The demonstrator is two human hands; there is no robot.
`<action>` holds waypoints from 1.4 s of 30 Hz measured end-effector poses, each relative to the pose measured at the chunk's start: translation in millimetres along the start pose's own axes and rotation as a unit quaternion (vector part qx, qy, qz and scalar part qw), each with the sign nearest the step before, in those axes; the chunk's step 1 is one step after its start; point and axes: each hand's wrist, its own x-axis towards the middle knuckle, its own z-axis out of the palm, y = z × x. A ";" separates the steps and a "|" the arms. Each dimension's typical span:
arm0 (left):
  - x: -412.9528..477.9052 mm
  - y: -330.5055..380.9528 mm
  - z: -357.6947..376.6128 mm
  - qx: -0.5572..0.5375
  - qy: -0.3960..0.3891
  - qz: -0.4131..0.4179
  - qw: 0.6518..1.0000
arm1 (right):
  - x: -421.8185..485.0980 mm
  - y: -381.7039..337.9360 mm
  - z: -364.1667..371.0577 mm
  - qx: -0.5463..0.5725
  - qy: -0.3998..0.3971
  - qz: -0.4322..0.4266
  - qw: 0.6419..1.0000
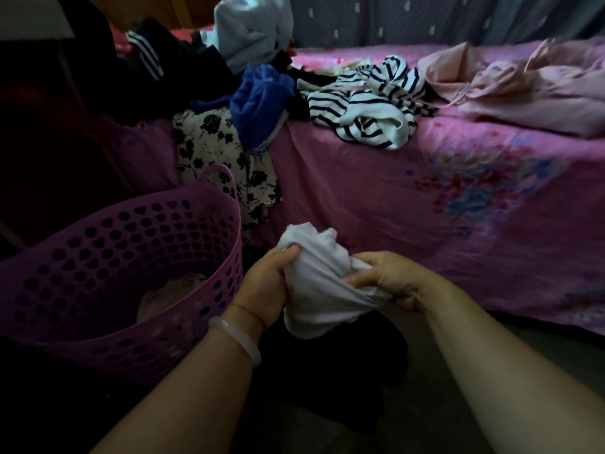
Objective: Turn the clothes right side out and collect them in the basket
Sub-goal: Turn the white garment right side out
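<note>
A small white garment (314, 283) is bunched up low in the middle of the view, in front of the bed. My left hand (266, 286) grips its left side, thumb on top of the cloth. My right hand (389, 280) pinches and pulls its right side, stretching the fabric sideways. A purple perforated basket (108, 257) stands on the floor just left of my hands, with a pale pink garment (170, 296) lying at its bottom.
A bed with a pink flowered cover (425, 198) fills the right. On it lie a striped top (366, 103), a blue garment (258, 103), a black-and-cream flowered piece (216, 152), dark clothes (170, 60), a pale blue garment (252, 27) and a light pink garment (523, 83).
</note>
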 end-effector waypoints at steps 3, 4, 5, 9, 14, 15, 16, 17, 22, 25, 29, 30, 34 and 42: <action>-0.9 5.2 -8.2 0.088 0.133 0.005 0.987 | -3.4 -13.6 5.9 0.009 0.062 -0.002 0.998; 0.0 5.0 -11.5 0.126 0.177 0.011 0.976 | -3.5 -17.4 8.7 -0.006 0.092 -0.011 0.996; 0.9 4.1 -14.2 0.168 0.214 0.020 0.962 | -3.1 -19.9 10.6 -0.016 0.125 -0.022 0.992; -4.6 7.1 -23.5 0.262 0.281 0.060 0.921 | -5.1 -35.4 16.4 0.088 0.177 -0.047 0.979; -18.5 14.5 -15.3 0.345 0.240 0.050 0.906 | -12.3 -61.8 29.3 0.227 0.096 -0.051 0.968; -21.2 16.5 -9.4 0.341 0.199 0.047 0.917 | -14.1 -66.2 34.0 0.236 0.088 -0.044 0.967; -24.5 19.5 -3.5 0.334 0.151 0.044 0.929 | -14.5 -70.5 39.7 0.247 0.084 -0.037 0.965; -27.8 22.1 2.2 0.328 0.098 0.040 0.939 | -15.1 -75.0 45.6 0.264 0.084 -0.032 0.960; -35.6 26.6 19.3 0.307 -0.111 0.031 0.945 | -18.2 -93.9 61.9 0.395 0.083 -0.017 0.915; -32.1 23.5 25.4 0.283 -0.152 0.079 0.944 | -22.3 -104.1 69.7 0.464 0.081 -0.008 0.882; -26.9 23.8 27.9 0.332 0.080 0.184 0.922 | -27.8 -108.1 68.7 0.383 0.053 -0.006 0.922; -24.6 25.2 23.9 0.349 0.131 0.174 0.911 | -26.9 -105.2 66.5 0.335 0.074 -0.012 0.939; -24.2 33.5 12.4 0.402 0.136 0.156 0.892 | -22.0 -85.7 57.3 0.081 0.211 -0.060 0.972; -29.1 34.6 20.4 0.403 0.090 0.126 0.902 | -17.3 -56.7 70.1 -0.215 0.049 -0.194 0.956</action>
